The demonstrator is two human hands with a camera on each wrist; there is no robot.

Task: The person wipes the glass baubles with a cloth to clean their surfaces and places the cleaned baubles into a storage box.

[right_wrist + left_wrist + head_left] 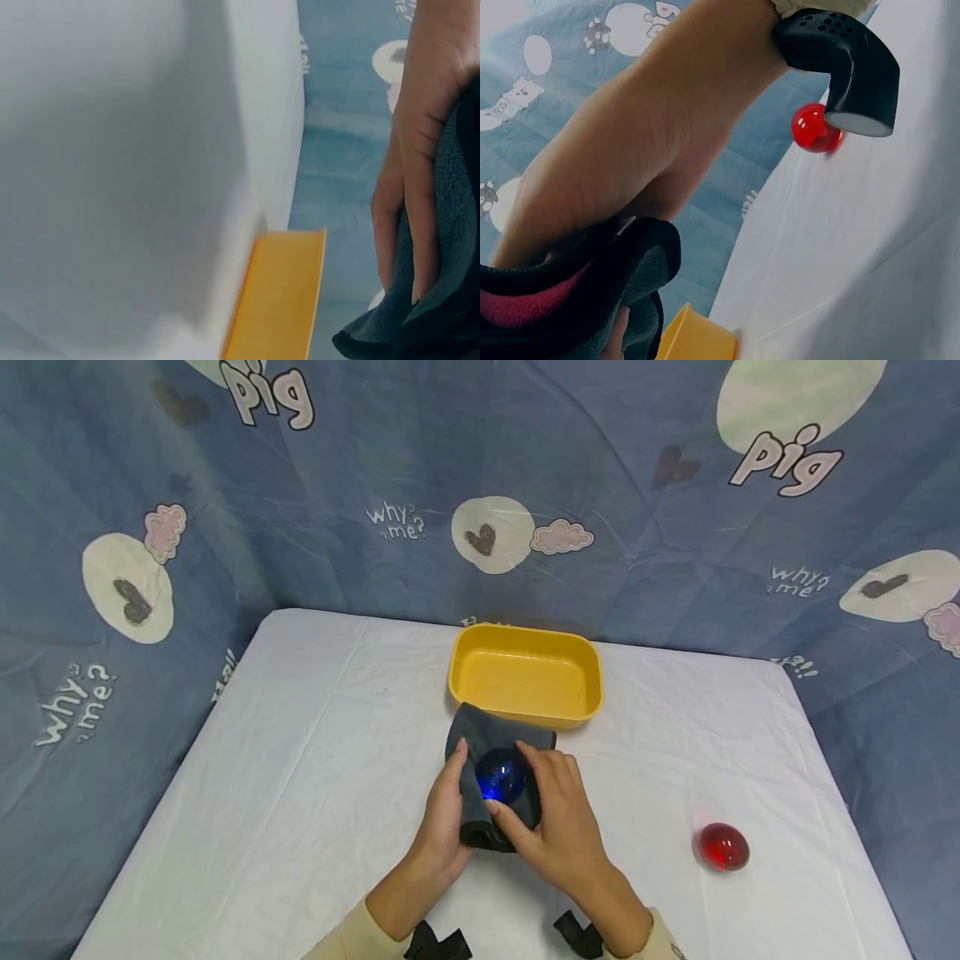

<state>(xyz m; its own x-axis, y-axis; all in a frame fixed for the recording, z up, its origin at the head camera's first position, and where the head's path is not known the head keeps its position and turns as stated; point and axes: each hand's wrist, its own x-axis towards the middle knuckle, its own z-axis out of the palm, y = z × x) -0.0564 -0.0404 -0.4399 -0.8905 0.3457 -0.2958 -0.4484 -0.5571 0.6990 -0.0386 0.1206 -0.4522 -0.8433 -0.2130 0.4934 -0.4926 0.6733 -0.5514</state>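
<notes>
A shiny, clear blue ball (501,775) rests on a dark grey cloth (480,727) with black edging, in the middle of the head view. My left hand (441,822) grips the cloth from the left, thumb over its front. My right hand (564,822) holds the ball between thumb and fingertips, at its lower and upper right sides. In the right wrist view, fingers lie along the outside of the cloth (450,225). Folds of the cloth (649,281) show in the left wrist view, with a pink patch inside; the ball is hidden there.
Just beyond the cloth stands a yellow rectangular tub (525,720) on the white-covered table (337,760). To the right lies a clear red ball (723,847). A blue printed curtain (360,585) closes off the back and sides. Black wrist mounts (438,945) show near the front.
</notes>
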